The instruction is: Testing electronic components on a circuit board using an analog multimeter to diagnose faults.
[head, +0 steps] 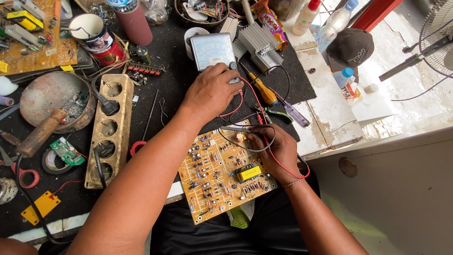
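Note:
My left hand (210,92) rests on the lower part of a grey analog multimeter (212,49), fingers pinching its round dial knob. My right hand (278,148) holds two test probes with red and black leads against the top edge of an orange circuit board (222,174). The board lies tilted over my lap and the bench's front edge. It carries a yellow transformer (248,172) and several small components. The red lead (252,97) runs from the meter to my right hand.
A wooden multi-socket power strip (109,130) with plugs lies left of my arm. A yellow-handled screwdriver (264,92) and pliers lie right of the meter, beside an aluminium heatsink (257,45). Another orange board (35,35), a tin can (96,38), a soldering bowl and tape rolls crowd the left.

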